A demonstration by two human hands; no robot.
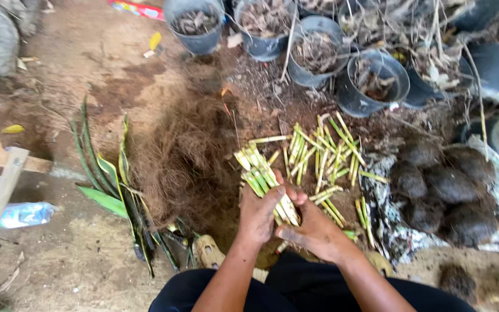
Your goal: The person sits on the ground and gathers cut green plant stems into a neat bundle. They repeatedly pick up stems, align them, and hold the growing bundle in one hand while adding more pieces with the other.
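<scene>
gripping a stem bundle (264,180), left hand (259,212) and right hand (314,233) hide its base.

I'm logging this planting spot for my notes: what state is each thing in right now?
Left hand: closed around the bundle of cut stalks.
Right hand: touching the bundle's lower end.
Bundle of cut stalks: gathered, held tilted.
Loose cut stalks: scattered on the soil.
Fibre pile: heaped loose.
Black pots: upright, holding dry debris.
Dark soil balls: piled on a sheet.
Plastic bottle: lying on its side.
Long green leaves: lying flat.
</scene>
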